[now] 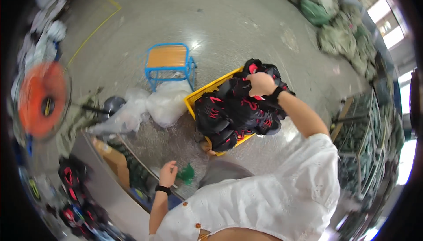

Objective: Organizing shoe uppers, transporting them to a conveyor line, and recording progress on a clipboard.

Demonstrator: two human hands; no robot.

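Observation:
A yellow plastic crate [214, 83] on the floor ahead of me is heaped with black shoes [240, 108] that have red trim and linings. Over the far right part of the heap, my right hand [262, 85] is closed on a black shoe [252, 69]; its fingertips are partly hidden. My left hand [168, 174] hangs lower left, apart from the crate, with fingers loosely bent and nothing visible in them. It is nearest to a green mesh scrap [187, 174] and the edge of a grey table.
A blue-framed stool [167, 56] with a wooden seat stands beyond clear plastic bags [167, 104]. To the left are an orange fan [42, 100] and a grey table [110, 181] with more black and red shoes [72, 177]. A metal rack [359, 139] stands at right; sacks [341, 38] lie far right.

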